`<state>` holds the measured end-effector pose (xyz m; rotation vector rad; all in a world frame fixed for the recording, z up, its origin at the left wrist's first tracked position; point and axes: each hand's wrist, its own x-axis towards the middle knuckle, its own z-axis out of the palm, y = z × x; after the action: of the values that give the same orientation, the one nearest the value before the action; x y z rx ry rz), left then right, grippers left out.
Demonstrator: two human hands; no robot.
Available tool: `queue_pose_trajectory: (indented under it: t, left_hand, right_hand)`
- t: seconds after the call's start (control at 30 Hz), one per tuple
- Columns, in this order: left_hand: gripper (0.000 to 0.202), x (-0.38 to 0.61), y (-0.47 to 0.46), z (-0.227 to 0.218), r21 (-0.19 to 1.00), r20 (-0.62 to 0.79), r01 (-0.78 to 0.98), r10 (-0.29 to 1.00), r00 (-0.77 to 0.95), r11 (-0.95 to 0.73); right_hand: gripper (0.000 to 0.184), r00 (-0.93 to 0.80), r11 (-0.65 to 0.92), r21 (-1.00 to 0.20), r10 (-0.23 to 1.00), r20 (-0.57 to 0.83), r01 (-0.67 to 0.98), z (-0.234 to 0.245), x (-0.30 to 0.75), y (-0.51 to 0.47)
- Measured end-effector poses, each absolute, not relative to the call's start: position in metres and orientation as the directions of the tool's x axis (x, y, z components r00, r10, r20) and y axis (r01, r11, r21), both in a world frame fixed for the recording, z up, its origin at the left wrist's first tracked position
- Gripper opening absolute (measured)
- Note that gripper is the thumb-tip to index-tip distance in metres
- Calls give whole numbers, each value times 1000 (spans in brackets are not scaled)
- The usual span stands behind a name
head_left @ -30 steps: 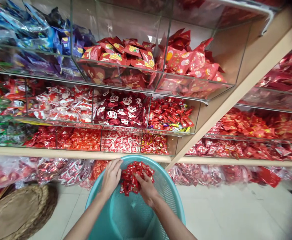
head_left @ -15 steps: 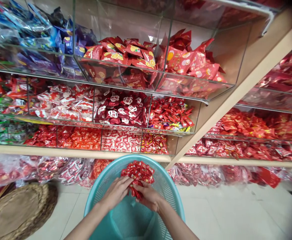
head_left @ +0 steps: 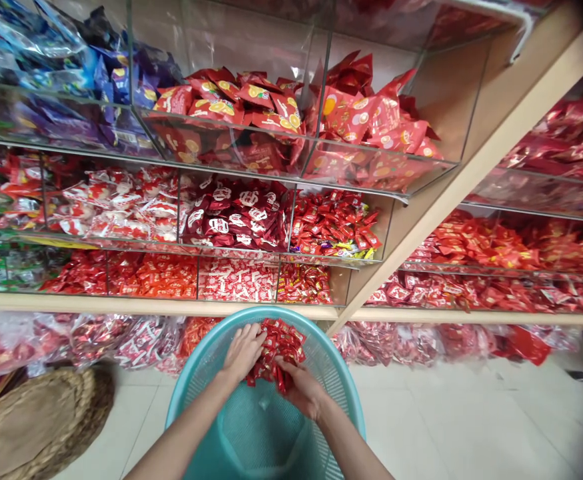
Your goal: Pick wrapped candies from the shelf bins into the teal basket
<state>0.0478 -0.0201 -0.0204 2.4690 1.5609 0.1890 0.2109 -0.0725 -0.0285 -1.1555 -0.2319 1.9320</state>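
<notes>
Both hands are inside a teal plastic basket [head_left: 175,393] with mesh walls. A heap of small red wrapped candies [head_left: 282,341] lies toward its far side. Along the heap's left edge rests my left hand [head_left: 242,350], palm down with fingers stretched out over the wrappers. My right hand [head_left: 301,387] is on the near right side, its thumb and fingers closed around some of the red candies. The undersides of the fingers and whatever lies beneath the palm are hidden. Bare basket bottom shows nearer to me.
Shelves with clear bins of wrapped sweets rise beyond the basket, a wooden divider [head_left: 451,180] slanting at the right. Bagged sweets [head_left: 151,341] lie under the lowest shelf board [head_left: 121,305]. A round woven seat [head_left: 36,420] stands at the lower left on the tiled floor [head_left: 451,413].
My left hand has shifted left and away from me, its fingers spreading apart from the right hand. More candies show between the hands. The right hand has barely moved.
</notes>
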Motion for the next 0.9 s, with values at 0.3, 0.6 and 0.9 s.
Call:
queue_pose_trajectory:
  t: [0.3, 0.6, 0.9]
  left_hand:
    - [40, 58, -66, -1, 690, 14, 708, 981, 195, -151]
    - [40, 60, -101, -1, 829, -80, 558, 976, 201, -47]
    - [48, 48, -94, 3, 809, -186, 586, 967, 172, 51]
  right_hand:
    - [7, -237, -595, -372, 703, -671, -713, -33, 201, -64]
    - [10, -298, -670, -322, 638, -710, -669, -40, 177, -72]
    - [4, -304, -657, -345, 668, -680, -671, -28, 172, -69]
